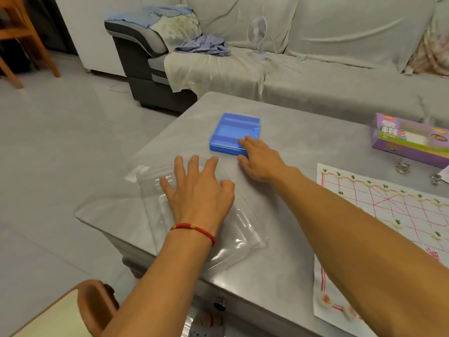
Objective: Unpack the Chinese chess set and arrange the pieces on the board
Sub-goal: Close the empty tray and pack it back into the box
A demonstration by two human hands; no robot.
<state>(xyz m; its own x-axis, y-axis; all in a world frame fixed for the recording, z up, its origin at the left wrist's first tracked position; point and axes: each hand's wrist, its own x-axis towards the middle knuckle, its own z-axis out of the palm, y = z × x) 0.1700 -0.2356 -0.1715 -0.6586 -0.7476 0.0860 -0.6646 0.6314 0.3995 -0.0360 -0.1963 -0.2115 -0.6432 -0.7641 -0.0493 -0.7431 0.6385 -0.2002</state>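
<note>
An empty blue plastic tray lies on the grey table. My right hand grips its near right corner, fingers over the rim and thumb against the side. A clear plastic lid lies near the table's left front corner, and my left hand presses flat on it with fingers spread. At the right lies the paper chess board with red lines, several white pieces standing along its far rows and a few at its near left corner.
A purple box stands at the table's far right, with small metal objects beside it. A covered sofa with a small white fan runs behind the table. A stool sits at the lower left.
</note>
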